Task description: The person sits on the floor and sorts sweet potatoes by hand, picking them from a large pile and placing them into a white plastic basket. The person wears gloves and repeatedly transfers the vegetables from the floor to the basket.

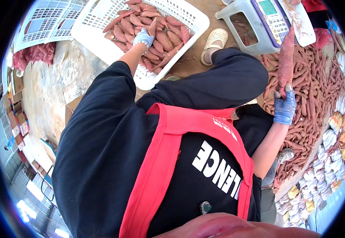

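Observation:
My left hand (143, 39), in a blue-striped glove, reaches into a white slotted plastic crate (90, 29) of reddish sweet potatoes, its fingers closed round one sweet potato (152, 27) that lies among the others. On the right, my gloved right hand (284, 104) grips a long, large sweet potato (286, 59) by its lower end, its tip pointing up toward the scale (271, 27). Below and around that hand spreads a heap of many loose sweet potatoes (307, 103).
A plastic stool (244, 47) bears the scale. An empty-looking crate (45, 18) and red mesh bags (33, 55) are at upper left, cardboard boxes (16, 119) at far left. Filled bags (331, 162) line the right. My crossed legs (228, 79) lie between crate and heap.

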Motion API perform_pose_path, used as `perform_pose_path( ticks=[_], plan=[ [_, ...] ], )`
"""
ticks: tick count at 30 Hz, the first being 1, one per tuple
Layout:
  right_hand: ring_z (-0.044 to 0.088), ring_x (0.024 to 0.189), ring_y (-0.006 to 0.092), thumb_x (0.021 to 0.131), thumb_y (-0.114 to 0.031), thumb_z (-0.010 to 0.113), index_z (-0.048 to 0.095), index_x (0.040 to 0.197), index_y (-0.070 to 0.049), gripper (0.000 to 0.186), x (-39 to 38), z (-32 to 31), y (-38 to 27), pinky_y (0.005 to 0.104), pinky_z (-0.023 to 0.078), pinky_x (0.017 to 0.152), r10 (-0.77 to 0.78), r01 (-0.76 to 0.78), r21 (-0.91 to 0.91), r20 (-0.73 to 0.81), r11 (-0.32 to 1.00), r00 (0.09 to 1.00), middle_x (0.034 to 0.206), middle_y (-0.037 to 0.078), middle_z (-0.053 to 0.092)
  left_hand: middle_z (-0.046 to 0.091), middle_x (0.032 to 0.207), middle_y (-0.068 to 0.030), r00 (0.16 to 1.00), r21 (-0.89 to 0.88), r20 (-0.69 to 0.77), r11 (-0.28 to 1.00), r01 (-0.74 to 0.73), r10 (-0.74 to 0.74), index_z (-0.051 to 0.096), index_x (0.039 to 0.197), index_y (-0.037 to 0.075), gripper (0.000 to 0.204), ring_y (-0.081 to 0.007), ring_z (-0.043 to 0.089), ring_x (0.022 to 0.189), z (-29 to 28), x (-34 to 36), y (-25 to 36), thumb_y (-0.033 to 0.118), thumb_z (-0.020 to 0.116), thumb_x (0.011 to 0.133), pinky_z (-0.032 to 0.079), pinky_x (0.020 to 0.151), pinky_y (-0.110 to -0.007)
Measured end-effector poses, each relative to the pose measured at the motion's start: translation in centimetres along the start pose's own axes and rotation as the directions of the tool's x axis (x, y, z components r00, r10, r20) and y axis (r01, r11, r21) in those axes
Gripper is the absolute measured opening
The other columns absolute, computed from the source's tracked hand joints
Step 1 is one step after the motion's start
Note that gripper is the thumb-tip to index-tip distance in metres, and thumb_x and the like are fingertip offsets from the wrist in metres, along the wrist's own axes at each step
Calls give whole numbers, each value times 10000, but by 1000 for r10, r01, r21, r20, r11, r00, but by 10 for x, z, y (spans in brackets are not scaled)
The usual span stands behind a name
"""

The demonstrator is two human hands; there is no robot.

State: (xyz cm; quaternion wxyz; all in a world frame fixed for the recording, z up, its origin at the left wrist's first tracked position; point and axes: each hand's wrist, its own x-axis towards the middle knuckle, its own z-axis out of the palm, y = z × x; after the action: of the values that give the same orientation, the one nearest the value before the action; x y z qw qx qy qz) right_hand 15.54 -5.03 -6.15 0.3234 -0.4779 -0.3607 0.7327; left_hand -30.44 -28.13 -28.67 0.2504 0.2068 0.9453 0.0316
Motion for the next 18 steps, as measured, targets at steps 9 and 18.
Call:
perform_pose_path(
  ticks=[9, 18],
  plan=[
    [475, 580, 95, 787, -150, 591, 559, 823, -76, 88, 3, -18, 22, 217, 392, 514, -28, 41, 82, -157, 996, 987, 702, -3, 516, 587, 984, -196, 997, -6, 78, 1000, 7, -7, 582, 987, 22, 378, -338, 562, 930, -35, -26, 48, 304, 573, 736, 459, 787, -412],
    [505, 694, 91, 785, -141, 590, 555, 1004, -51, 240, 15, -3, 22, 213, 410, 623, -2, 0, -12, -166, 1000, 986, 822, 14, 554, 540, 957, -115, 804, -490, 566, 710, 505, -181, 490, 1091, 45, 434, -242, 529, 837, 39, 8, -32, 319, 589, 769, 484, 629, -369]
  ],
)
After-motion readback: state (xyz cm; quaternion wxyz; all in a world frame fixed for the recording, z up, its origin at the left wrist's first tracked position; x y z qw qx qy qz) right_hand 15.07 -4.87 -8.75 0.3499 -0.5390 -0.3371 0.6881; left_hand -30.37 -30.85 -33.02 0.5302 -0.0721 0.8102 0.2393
